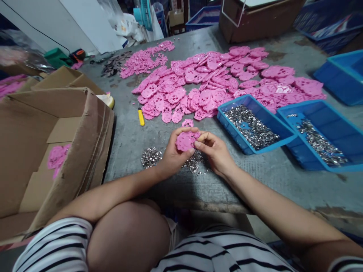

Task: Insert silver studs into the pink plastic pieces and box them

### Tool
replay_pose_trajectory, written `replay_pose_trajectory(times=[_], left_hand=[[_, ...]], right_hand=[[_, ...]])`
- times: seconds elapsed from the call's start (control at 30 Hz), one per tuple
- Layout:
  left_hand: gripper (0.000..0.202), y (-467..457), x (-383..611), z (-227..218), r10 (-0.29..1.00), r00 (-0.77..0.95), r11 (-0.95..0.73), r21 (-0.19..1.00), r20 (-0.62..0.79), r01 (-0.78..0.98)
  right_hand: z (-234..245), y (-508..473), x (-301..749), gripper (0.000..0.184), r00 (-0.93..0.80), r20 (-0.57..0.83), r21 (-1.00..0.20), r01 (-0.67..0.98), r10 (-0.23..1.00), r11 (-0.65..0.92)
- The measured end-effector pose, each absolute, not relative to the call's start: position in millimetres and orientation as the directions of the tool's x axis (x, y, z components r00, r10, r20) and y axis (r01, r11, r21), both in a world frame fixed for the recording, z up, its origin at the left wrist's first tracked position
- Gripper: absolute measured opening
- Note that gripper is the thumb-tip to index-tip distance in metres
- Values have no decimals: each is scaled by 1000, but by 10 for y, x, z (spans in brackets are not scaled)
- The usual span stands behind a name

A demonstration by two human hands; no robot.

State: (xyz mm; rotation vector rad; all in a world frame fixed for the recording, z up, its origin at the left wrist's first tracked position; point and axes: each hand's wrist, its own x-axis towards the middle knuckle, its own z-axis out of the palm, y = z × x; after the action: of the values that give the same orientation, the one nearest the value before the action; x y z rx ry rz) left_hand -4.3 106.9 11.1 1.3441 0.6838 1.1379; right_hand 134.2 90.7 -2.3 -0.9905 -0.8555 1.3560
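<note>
A pink plastic piece with an uneven edge is held up over the front of the table. My left hand grips it from the left, fingers behind and thumb in front. At its right edge, my right hand pinches with thumb and forefinger; whether a small metal part is between them is too small to tell. Beneath the hands lie loose shiny metal parts, partly covered by them. One pink piece rests just beyond, at the near edge of a big pile of similar pink pieces.
Two blue trays of metal parts stand to the right. An open cardboard box with pink pieces inside is at the left. A yellow-handled tool lies near the pile. Small pink bits and dark bits are farther back.
</note>
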Motion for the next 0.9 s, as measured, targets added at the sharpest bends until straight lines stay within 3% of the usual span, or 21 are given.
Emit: replay_pose_trajectory(times=[0.2,0.53,0.63,0.7,0.73,0.8,0.87,0.9], left_hand=[[55,1058,-17,198,935,349,205,897,-61,-393],[48,1097,-22,222,938,337,217,896,-82,-386],[46,1108,-35,202,931,360,208,907,-68,-367],[48,1117,-42,199,923,377,221,907,-77,-358],[49,1120,-45,202,919,385,231,905,-82,-358],[52,1127,-49,216,911,402,253,897,-95,-362],[53,1133,-51,235,897,423,297,883,-128,-363],[52,1137,-53,246,889,432,326,873,-153,-362]], right_hand=[[18,937,1410,22,63,-34,-928,-373,997,-8],[16,954,1466,20,140,3,-959,-279,990,42],[155,1008,1733,17,258,192,-967,-114,947,227],[273,1077,2031,15,382,329,-944,135,864,300],[328,1118,2187,14,425,366,-921,294,828,256],[413,1200,2445,10,410,311,-776,630,857,-20],[448,1269,2575,12,329,65,-427,862,942,-272],[448,1295,2591,13,307,-77,-254,914,949,-316]])
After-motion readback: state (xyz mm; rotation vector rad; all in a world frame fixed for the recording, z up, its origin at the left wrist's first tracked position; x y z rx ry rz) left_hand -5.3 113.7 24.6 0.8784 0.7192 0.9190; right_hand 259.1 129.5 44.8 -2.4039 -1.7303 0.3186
